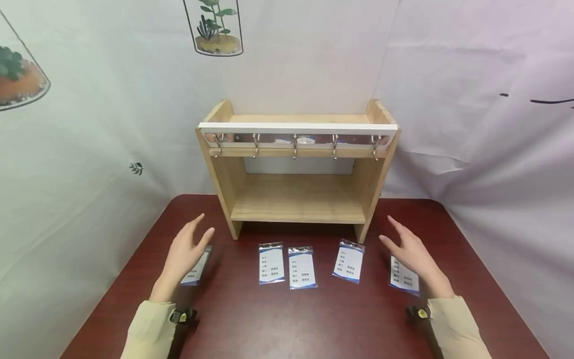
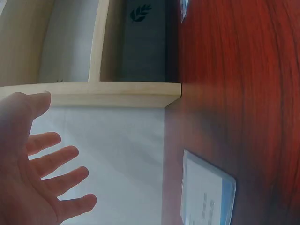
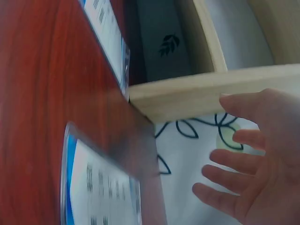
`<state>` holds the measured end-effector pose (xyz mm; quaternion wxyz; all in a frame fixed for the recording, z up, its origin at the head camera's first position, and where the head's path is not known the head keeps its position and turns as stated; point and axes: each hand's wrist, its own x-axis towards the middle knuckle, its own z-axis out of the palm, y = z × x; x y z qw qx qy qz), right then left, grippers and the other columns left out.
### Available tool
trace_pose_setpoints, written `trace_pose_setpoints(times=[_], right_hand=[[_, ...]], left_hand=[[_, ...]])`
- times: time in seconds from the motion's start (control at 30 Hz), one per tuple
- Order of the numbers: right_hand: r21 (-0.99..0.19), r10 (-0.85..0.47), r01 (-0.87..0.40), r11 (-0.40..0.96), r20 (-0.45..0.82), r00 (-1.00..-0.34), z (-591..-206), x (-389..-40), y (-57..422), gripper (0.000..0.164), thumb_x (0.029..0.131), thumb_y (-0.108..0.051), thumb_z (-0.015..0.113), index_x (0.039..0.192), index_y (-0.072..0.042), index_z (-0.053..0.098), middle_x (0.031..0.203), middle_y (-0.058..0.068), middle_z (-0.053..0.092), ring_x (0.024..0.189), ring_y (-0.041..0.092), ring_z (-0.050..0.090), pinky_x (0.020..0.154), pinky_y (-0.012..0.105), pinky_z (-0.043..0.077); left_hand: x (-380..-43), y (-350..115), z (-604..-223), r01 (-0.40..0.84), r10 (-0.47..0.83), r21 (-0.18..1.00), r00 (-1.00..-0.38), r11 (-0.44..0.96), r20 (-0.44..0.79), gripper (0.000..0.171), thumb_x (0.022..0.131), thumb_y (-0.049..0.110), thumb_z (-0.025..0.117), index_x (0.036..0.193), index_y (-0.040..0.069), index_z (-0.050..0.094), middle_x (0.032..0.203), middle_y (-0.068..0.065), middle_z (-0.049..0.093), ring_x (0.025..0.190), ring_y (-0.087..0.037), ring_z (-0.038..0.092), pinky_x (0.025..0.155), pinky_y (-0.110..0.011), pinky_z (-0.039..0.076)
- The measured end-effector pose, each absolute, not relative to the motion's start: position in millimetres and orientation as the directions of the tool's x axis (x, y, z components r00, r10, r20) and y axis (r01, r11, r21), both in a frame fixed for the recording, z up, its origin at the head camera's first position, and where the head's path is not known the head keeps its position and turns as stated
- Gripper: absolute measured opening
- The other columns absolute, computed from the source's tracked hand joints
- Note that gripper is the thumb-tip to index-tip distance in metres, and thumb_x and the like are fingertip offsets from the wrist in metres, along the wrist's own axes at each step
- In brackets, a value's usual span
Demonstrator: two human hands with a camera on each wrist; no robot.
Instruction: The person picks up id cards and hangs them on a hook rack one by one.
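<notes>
My left hand (image 1: pixel 183 252) hovers over the left side of the table, fingers spread and holding nothing. Below it lies a badge card (image 1: pixel 196 269) in a clear sleeve, partly hidden by the hand in the head view. On the other side my right hand (image 1: pixel 411 252) is held up in the same way, above another badge card (image 1: pixel 405 278). Between the hands lie a badge card (image 1: pixel 271 264), a second badge card (image 1: pixel 302 269) beside it and a tilted badge card (image 1: pixel 349 263) further right. Both wrist views show the palms bare, with fingers apart.
A wooden shelf (image 1: pixel 298 212) stands at the back of the dark red table (image 1: pixel 296 324). Across its upper front runs a white-framed rail (image 1: pixel 273 127) with several metal hooks (image 1: pixel 295 147). Pale cloth (image 1: pixel 112 124) with plant drawings hangs behind and at the sides.
</notes>
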<state>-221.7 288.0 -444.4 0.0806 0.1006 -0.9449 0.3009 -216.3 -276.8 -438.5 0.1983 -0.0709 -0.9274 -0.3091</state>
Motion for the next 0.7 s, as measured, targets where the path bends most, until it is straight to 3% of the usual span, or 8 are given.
trace_pose_setpoints(times=[0.2, 0.3, 0.7], right_hand=[[-0.592, -0.101, -0.244, 0.768, 0.264, -0.959, -440.6, -231.2, 272.7, 0.069, 0.101, -0.033, 0.061, 0.153, 0.003, 0.033, 0.150, 0.034, 0.039, 0.133, 0.051, 0.042, 0.103, 0.063, 0.040], [-0.617, -0.092, -0.260, 0.742, 0.291, -0.952, -441.4, -234.5, 267.0, 0.067, 0.102, -0.032, 0.061, 0.153, 0.003, 0.035, 0.149, 0.033, 0.040, 0.132, 0.049, 0.045, 0.100, 0.060, 0.045], [-0.694, -0.008, -0.297, 0.656, 0.386, -0.922, -448.7, -249.6, 249.0, 0.063, 0.100, -0.024, 0.065, 0.150, 0.003, 0.040, 0.140, 0.031, 0.052, 0.124, 0.046, 0.055, 0.097, 0.057, 0.049]], left_hand=[[-210.2, -286.5, -436.5, 0.232, 0.004, 0.532, -0.919, 0.814, 0.394, 0.062, 0.102, 0.037, 0.060, 0.150, 0.001, 0.043, 0.144, -0.028, 0.049, 0.120, -0.046, 0.053, 0.096, -0.066, 0.042], [-205.7, -293.5, -437.3, 0.219, -0.003, 0.519, -0.920, 0.826, 0.391, 0.061, 0.102, 0.035, 0.061, 0.149, 0.000, 0.044, 0.144, -0.029, 0.049, 0.124, -0.048, 0.050, 0.098, -0.067, 0.040], [-187.7, -314.1, -439.5, 0.174, -0.036, 0.495, -0.921, 0.851, 0.387, 0.057, 0.102, 0.031, 0.060, 0.147, -0.002, 0.045, 0.140, -0.032, 0.049, 0.127, -0.052, 0.046, 0.098, -0.068, 0.037]])
